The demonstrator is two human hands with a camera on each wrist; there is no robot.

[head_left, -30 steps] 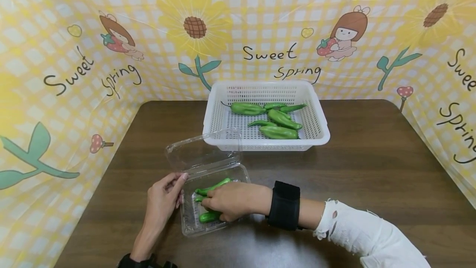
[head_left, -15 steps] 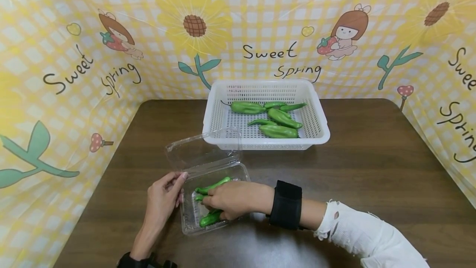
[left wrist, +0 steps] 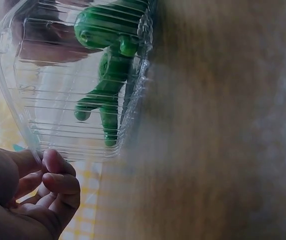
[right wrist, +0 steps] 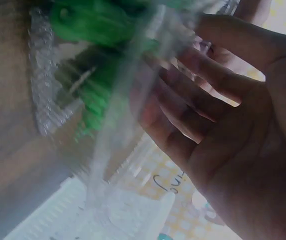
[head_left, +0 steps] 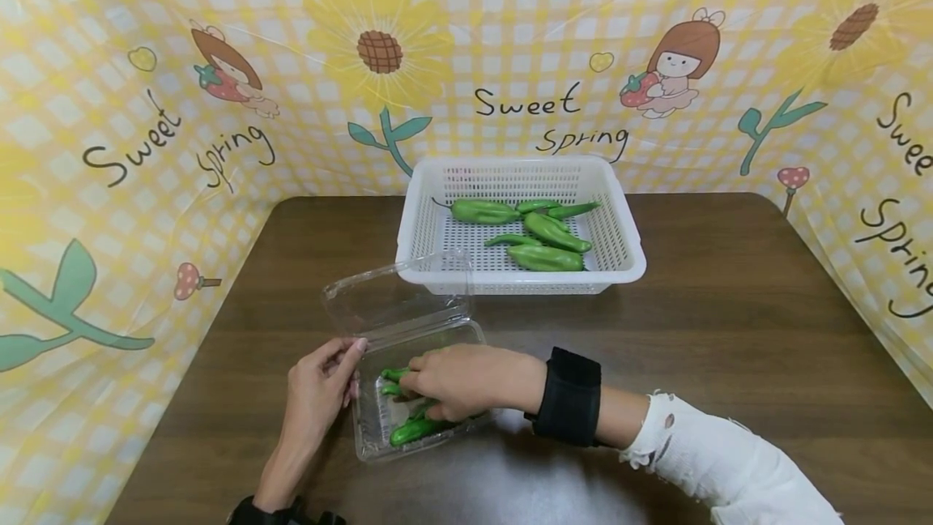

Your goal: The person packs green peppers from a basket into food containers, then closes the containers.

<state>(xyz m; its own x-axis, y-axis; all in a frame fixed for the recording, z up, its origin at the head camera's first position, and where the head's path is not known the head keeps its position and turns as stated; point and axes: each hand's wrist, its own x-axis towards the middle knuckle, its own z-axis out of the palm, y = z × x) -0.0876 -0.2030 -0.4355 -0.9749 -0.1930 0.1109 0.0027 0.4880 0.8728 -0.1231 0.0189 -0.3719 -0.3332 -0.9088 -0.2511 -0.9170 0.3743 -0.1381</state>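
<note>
A clear plastic clamshell container (head_left: pixel 370 436) rests on the table, its lid (head_left: pixel 397 290) folded back toward the basket. My left hand (head_left: pixel 315 395) pinches the container's left rim between thumb and fingers, as the left wrist view also shows. Several green peppers lie inside; one pepper (head_left: pixel 415 431) is along the near side and another pepper (head_left: pixel 394 375) shows past my right fingertips. My right hand (head_left: pixel 466 383) reaches in over them with relaxed, slightly bent fingers (right wrist: pixel 175 112), thumb apart. It covers part of the peppers in the head view.
A white perforated basket (head_left: pixel 521 276) holding several green peppers (head_left: pixel 547 258) stands at the back, just beyond the lid. Brown wooden tabletop (head_left: pixel 729 322) extends to the right. A yellow checked cloth (head_left: pixel 503 39) hangs behind and at the sides.
My right hand has shifted slightly to the right and away from the near pepper, which now shows more and lies tilted. My left hand has stayed on the rim.
</note>
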